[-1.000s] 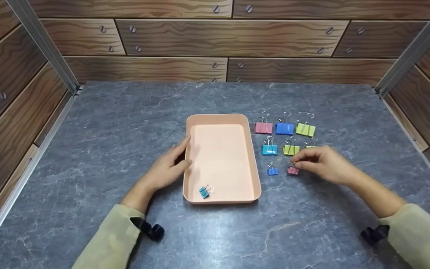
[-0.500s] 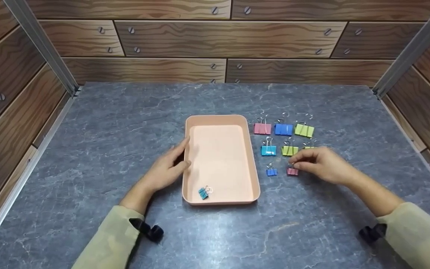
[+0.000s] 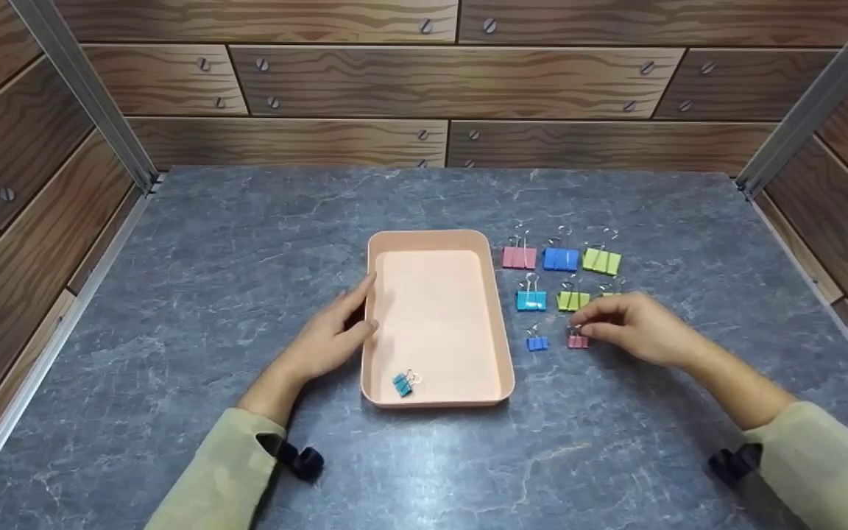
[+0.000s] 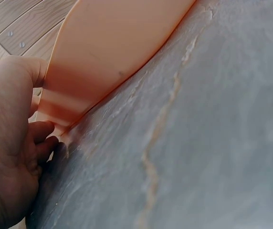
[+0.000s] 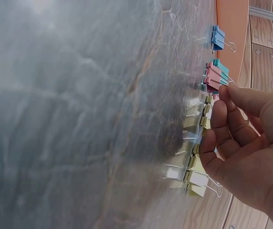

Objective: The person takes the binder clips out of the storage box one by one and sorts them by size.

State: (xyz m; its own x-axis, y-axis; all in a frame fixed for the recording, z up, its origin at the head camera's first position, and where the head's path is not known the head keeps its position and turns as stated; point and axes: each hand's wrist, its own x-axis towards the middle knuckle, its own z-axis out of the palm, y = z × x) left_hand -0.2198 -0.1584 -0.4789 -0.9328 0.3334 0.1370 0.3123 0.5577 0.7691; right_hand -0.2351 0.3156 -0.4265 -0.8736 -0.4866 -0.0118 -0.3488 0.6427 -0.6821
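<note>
My right hand [image 3: 637, 327] pinches the wire handle of a small pink binder clip [image 3: 578, 342] between thumb and index finger. In the right wrist view the pink clip [image 5: 213, 78] stands upright at the fingertips, with the other fingers loosely bent. My left hand [image 3: 328, 335] holds the left wall of a peach-coloured tray [image 3: 505, 353], thumb at the rim. The left wrist view shows its fingers low against the tray's outer wall [image 4: 112, 38]. A small teal binder clip [image 3: 403, 383] lies in the tray's near left corner.
Beside the pink clip stands a small blue clip [image 3: 537, 344]. Behind are a light-blue clip [image 3: 531, 300], a green clip [image 3: 573, 301] and another green one partly hidden by my right hand. Larger pink [image 3: 519, 258], blue [image 3: 560, 259] and green [image 3: 601, 260] clips form the back row.
The head view has tilted slightly, so everything sits a little lower in it. Both hands keep their places, the right at the pink clip and the left at the tray.
</note>
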